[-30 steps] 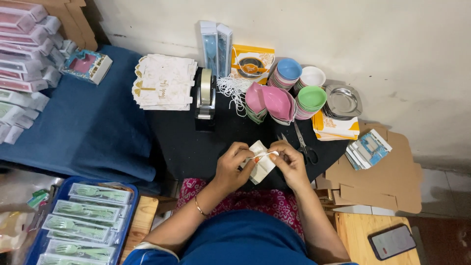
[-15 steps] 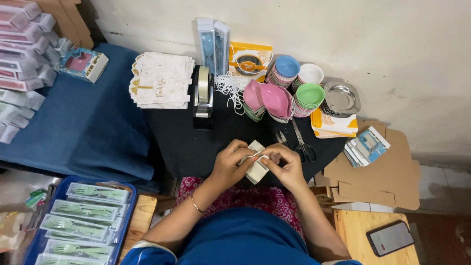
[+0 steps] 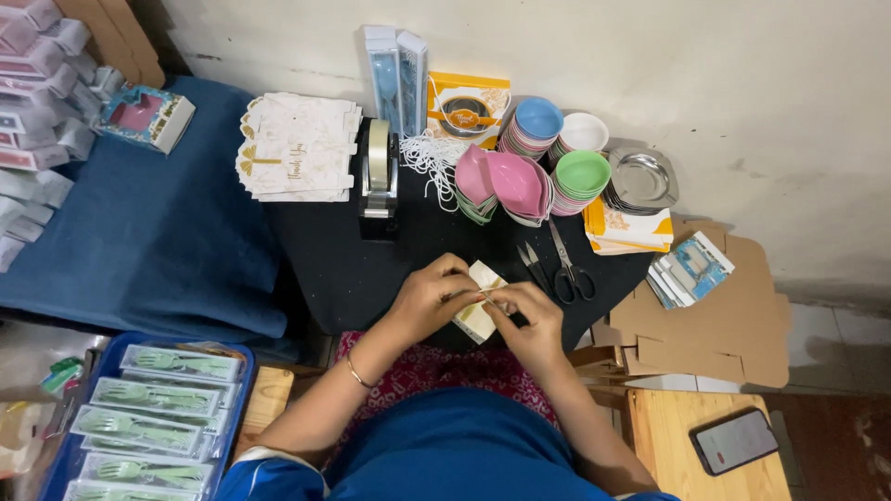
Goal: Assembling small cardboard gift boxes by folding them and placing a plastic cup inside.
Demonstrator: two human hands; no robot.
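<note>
Left hand [image 3: 429, 299]: pinches the small cream box [image 3: 477, 314] at table's six o'clock edge.
Right hand [image 3: 527, 320]: grips the same box, fingers curled.
Scissors [image 3: 560, 267]: two o'clock, just beside.
Tape dispenser [image 3: 378, 173]: eleven o'clock.
White flat boxes [image 3: 299, 147]: ten o'clock.

cream box [image 3: 477, 314] in hands, dark phone [image 3: 735, 441]

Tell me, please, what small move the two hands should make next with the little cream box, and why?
Probably press the top flap flat with the right hand while the left hand steadies the small cream box. Both hands pinch it at its upper edge above the black table, and the closure looks unfinished. The tape dispenser stands just beyond if sealing is needed.
</note>
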